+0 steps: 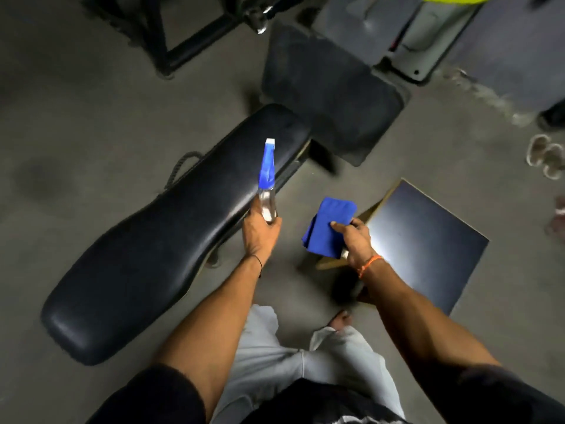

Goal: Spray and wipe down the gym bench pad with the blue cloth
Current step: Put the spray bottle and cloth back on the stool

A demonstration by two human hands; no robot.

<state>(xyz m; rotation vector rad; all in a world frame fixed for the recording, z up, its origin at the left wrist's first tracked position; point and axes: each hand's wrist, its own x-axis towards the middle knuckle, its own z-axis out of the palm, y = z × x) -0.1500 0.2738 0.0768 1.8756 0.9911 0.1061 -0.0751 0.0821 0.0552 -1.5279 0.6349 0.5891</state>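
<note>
A long black gym bench pad (146, 252) runs diagonally from lower left to upper middle. My left hand (260, 234) grips a clear spray bottle (267, 182) with a blue and white nozzle, held over the pad's right edge with the nozzle pointing away from me. My right hand (354, 240) holds a folded blue cloth (328, 228) in the air to the right of the bench, above the floor and apart from the pad.
A small dark square table (428, 246) stands right of the cloth. A second black pad (330, 90) lies beyond the bench's far end. A black metal frame (165, 50) is at the upper left, sandals (547, 157) at the right edge. Grey floor surrounds everything.
</note>
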